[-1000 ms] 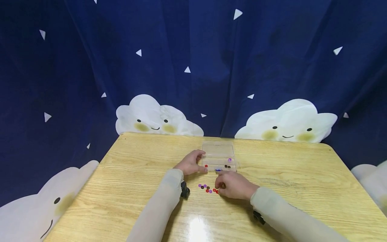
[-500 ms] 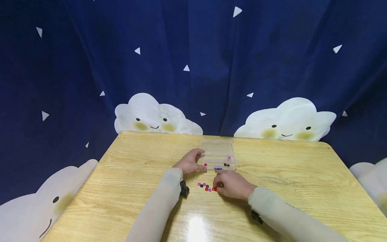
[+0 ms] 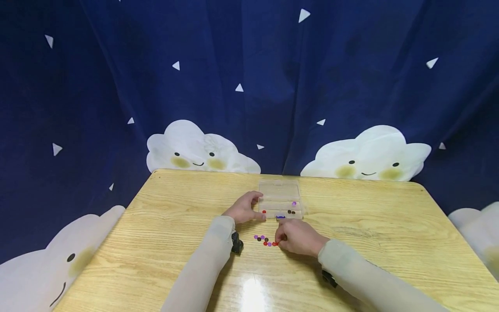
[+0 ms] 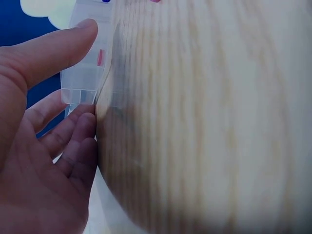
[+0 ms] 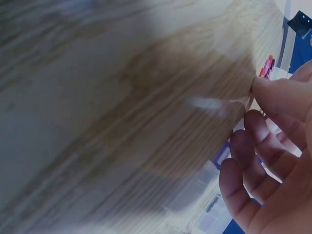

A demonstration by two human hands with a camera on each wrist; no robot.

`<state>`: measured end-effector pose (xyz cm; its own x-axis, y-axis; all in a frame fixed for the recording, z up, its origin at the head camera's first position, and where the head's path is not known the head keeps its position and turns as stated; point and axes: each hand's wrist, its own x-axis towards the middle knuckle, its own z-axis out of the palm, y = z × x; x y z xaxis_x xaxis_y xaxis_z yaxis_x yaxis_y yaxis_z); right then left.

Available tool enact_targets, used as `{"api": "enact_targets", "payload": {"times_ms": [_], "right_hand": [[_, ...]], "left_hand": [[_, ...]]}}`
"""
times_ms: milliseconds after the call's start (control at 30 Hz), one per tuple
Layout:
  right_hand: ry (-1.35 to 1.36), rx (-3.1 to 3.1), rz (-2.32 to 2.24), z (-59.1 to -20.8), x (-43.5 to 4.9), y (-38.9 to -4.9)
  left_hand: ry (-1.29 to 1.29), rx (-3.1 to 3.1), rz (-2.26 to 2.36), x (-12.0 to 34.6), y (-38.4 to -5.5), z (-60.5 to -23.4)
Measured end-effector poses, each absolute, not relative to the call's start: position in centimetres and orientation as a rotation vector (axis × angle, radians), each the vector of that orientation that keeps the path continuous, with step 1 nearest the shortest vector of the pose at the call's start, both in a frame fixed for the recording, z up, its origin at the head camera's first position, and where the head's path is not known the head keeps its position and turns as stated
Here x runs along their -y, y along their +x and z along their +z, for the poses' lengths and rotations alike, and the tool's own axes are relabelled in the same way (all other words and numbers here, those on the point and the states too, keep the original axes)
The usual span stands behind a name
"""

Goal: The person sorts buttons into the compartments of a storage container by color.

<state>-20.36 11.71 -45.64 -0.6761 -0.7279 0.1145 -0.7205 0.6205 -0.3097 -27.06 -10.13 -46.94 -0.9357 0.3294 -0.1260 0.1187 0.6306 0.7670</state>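
A clear plastic box (image 3: 279, 205) stands with its lid raised at the back of the work area. Inside it are a red disc (image 3: 264, 212), dark discs (image 3: 291, 212) and a purple disc (image 3: 294, 203). My left hand (image 3: 244, 208) holds the box's left end, thumb at the front corner and fingers farther back. In the left wrist view, the thumb overlaps the clear wall. On the table lies a line of small red, purple and dark discs (image 3: 263, 237). At its right end, my right hand (image 3: 298, 236) pinches a red disc (image 3: 277, 243), mostly hidden by the fingertips.
The wooden table (image 3: 187, 199) extends on both sides of the arms. A blue piece (image 3: 280, 217) sits at the box's front edge, close beyond the right knuckles. Behind the table hangs a dark blue curtain (image 3: 218, 86) with white clouds and triangles.
My right hand has shifted slightly left, its fingertips closing in on the red disc at the line's end. The left hand and box stay in place; the whole view drifts a little.
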Motion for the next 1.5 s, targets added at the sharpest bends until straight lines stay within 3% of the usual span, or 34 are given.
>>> {"api": "enact_targets", "payload": {"times_ms": [1500], "right_hand": [[-1.135, -2.907, -0.598, -43.6, -13.5, -22.2]], "left_hand": [[0.368, -2.569, 1.212, 10.2, -27.1, -46.8]]}}
